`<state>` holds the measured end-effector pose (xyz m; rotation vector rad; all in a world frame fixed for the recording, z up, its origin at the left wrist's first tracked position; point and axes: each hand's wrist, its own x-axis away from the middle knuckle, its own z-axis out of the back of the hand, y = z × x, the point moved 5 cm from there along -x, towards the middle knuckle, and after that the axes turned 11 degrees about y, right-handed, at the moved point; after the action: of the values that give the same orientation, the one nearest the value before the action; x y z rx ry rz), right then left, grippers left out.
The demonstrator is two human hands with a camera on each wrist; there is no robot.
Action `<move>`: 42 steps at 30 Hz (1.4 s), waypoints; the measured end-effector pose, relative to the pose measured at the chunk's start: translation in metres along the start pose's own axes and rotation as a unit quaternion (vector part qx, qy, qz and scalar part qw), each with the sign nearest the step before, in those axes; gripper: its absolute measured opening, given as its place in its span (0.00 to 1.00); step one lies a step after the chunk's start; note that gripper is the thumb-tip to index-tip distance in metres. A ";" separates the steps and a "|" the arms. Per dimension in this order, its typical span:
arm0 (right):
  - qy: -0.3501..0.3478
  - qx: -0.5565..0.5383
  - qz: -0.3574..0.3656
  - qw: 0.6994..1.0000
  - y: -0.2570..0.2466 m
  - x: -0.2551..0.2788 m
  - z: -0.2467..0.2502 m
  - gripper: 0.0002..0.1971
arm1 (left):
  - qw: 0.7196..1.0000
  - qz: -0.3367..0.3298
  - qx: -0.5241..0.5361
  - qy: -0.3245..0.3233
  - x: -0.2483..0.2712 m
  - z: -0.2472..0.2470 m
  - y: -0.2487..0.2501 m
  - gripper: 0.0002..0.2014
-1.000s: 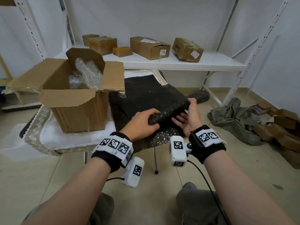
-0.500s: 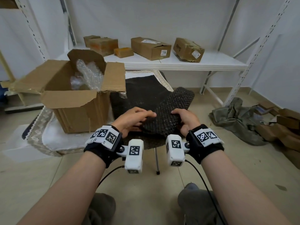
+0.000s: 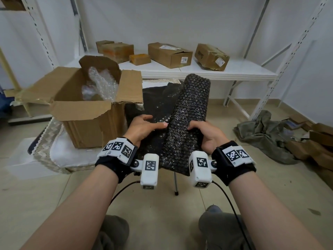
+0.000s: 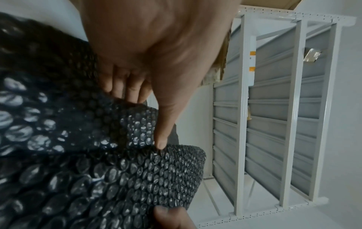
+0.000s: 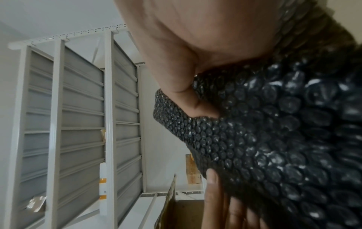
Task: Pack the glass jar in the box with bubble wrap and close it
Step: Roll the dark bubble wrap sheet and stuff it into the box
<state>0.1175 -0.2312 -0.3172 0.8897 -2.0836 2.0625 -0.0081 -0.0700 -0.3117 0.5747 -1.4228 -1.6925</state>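
A sheet of black bubble wrap stands up in front of me, its top end curled over. My right hand grips its right edge, thumb on the near face. My left hand pinches a lower layer of the same sheet; in the left wrist view the thumb lies on the wrap and the fingers go behind it. The open cardboard box sits to the left on the small table, with clear bubble wrap inside. No glass jar shows in any view.
The box stands on a white cloth over the small table. Behind is a white shelf carrying several cardboard boxes. A grey cloth and flattened cardboard lie on the floor at the right.
The black wrap was a tight roll lying across both hands; it has opened out and now stands upright. Both hands have drawn nearer to me and lower.
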 end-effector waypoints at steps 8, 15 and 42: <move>-0.011 0.030 0.018 0.999 0.002 -0.005 0.001 0.33 | 0.994 -0.029 -0.007 -0.107 0.003 -0.011 0.007 0.37; 0.033 0.017 0.044 0.998 0.003 -0.008 0.005 0.24 | 0.985 -0.089 0.018 -0.147 0.018 -0.019 0.021 0.35; 0.006 -0.076 0.079 0.994 0.002 -0.018 0.000 0.21 | 0.968 -0.241 -0.059 -0.040 0.018 -0.045 0.016 0.34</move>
<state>0.1318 -0.2247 -0.3266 0.7106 -2.3380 1.9379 0.0220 -0.1108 -0.3047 0.8422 -1.2929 -2.1875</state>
